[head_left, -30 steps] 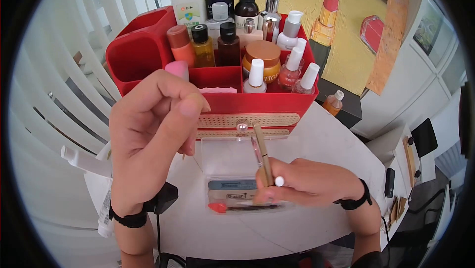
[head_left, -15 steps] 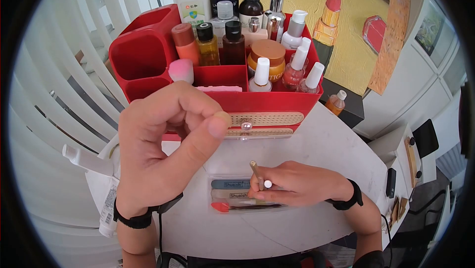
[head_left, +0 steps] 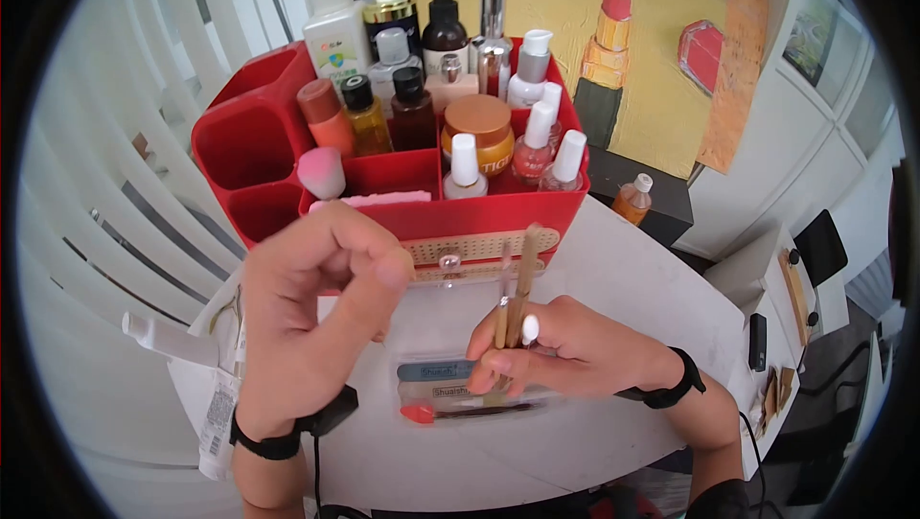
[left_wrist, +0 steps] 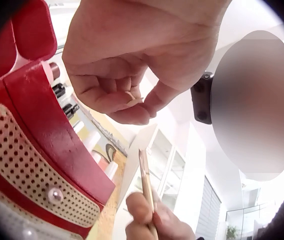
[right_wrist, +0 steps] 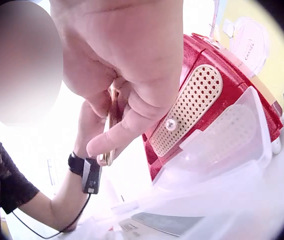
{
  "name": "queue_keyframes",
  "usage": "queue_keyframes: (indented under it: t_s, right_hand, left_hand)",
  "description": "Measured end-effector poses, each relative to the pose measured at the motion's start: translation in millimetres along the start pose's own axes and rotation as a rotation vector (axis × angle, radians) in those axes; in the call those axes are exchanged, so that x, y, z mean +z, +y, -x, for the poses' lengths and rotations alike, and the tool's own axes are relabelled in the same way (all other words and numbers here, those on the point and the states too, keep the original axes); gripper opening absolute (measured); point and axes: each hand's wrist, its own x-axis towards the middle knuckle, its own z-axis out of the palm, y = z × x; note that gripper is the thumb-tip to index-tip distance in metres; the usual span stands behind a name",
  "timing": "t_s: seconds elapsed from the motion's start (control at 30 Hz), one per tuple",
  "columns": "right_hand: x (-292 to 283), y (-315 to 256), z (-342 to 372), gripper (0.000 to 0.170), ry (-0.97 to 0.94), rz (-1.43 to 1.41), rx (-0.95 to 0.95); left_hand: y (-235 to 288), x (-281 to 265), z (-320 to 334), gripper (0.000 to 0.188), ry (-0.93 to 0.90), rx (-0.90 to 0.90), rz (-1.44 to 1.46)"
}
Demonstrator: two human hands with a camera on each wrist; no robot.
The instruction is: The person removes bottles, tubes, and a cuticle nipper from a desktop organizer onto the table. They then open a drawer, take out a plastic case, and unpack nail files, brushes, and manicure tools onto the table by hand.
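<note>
Several slim gold-brown tools [head_left: 522, 279], one beside them with a white tip [head_left: 530, 329], stand up from the fist of the right hand [head_left: 585, 351], pinched by thumb and fingers. In the left wrist view one thin tool [left_wrist: 146, 175] rises from that hand [left_wrist: 157, 220]. The left hand [head_left: 321, 327] is raised to the left, thumb against curled index finger, with no held object discernible. Below the right hand lies a clear case [head_left: 546, 406] with a blue-grey strip [head_left: 431, 371], a pale strip marked Shuaishi [head_left: 450, 392] and a red-tipped tool [head_left: 418, 414].
Behind the hands stands a red organizer [head_left: 383, 222] full of bottles, with a pink brush [head_left: 321, 172]. White tubes [head_left: 168, 339] lie at the left of the white table [head_left: 632, 279]. A small orange bottle [head_left: 632, 199] stands on a dark box at the right.
The head view has shifted, moving the organizer lower and left. The tools in the right hand are tipped more upright, showing more of their length. The left hand keeps its curled pose.
</note>
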Motion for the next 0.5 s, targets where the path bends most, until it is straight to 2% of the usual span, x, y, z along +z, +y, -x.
queue_keyframes:
  t_s: [0.07, 0.13, 0.17, 0.2, 0.23, 0.27, 0.3, 0.33, 0.4, 0.47, 0.5]
  right_hand:
    - [0, -1, 3, 0.025, 0.06, -0.165, -0.002]
    - [1, -3, 5, 0.023, 0.082, -0.181, -0.02]
    - [1, -4, 6, 0.021, 0.095, -0.199, -0.034]
    - [-1, -4, 6, 0.021, 0.099, -0.2, -0.037]
    - [-4, -4, 5, 0.018, 0.059, -0.057, -0.09]
    - [-5, -3, 5, 0.016, 0.021, 0.085, -0.141]
    - [0, 1, 4, 0.011, 0.06, 0.137, -0.221]
    - [1, -1, 5, 0.011, 0.062, 0.129, -0.216]
    - [3, -13, 9, 0.011, -0.002, 0.029, -0.111]
    - [4, -20, 9, 0.012, 0.002, -0.004, -0.081]
    - [5, -21, 9, 0.013, 0.009, -0.034, -0.053]
  left_hand:
    - [-13, 6, 0, 0.013, -0.048, -0.053, 0.067]
    - [-27, 21, -4, 0.032, -0.127, 0.046, -0.027]
    - [-25, 28, -3, 0.032, -0.132, 0.049, -0.029]
    - [-22, 36, -1, 0.041, -0.237, 0.048, -0.065]
    - [-19, 42, -1, 0.05, -0.343, 0.045, -0.101]
    - [-24, 46, -1, 0.05, -0.348, 0.043, -0.102]
    - [-33, 49, -1, 0.054, -0.421, 0.059, -0.073]
    - [-37, 52, 0, 0.059, -0.491, 0.073, -0.041]
    - [-33, 54, 1, 0.053, -0.506, 0.031, -0.038]
    - [-31, 53, 2, 0.044, -0.556, -0.107, 0.039]
    - [-25, 53, 1, 0.044, -0.554, -0.109, 0.04]
